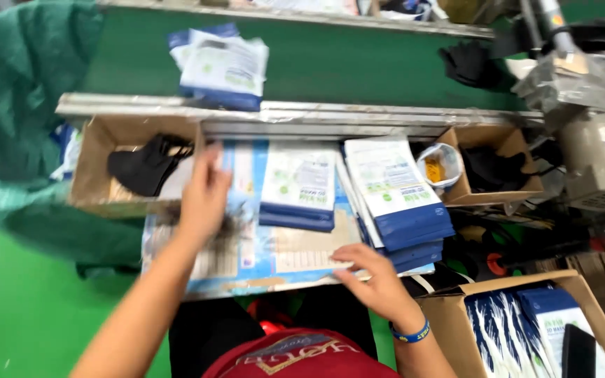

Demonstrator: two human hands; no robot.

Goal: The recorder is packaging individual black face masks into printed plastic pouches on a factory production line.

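My left hand (203,196) reaches forward over the work board (260,269), fingers apart, next to a cardboard box (96,175) holding black face masks (145,164). Nothing is clearly held in it. My right hand (372,274) rests on the board's near right part, fingertips on a flat sheet, just below a stack of white-and-blue pouches (399,196). A second pouch stack (298,185) lies between my hands. A blue band circles my right wrist.
A green conveyor belt (358,66) runs beyond a metal rail, carrying a pouch pile (222,66) and a black mask (467,63). A box (498,168) with black masks stands at right. A carton (526,329) of pouches sits near right.
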